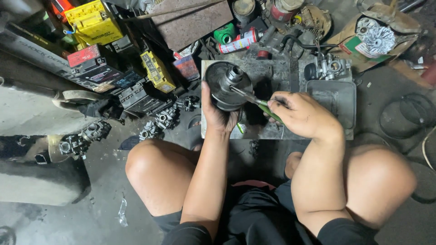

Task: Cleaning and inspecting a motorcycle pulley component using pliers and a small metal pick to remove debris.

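Cardboard box (pixel 349 38) at upper right, holding a shiny finned metal part (pixel 379 38). Grey metal tray (pixel 336 97) on the floor, inside not clear to see. Round clutch drum (pixel 227 86) just left of the tray, gripped from below by left hand (pixel 215 115) fingers. Green-handled screwdriver (pixel 263 105) clasped in right hand (pixel 302 113) fingers, tip touching the drum's hub.
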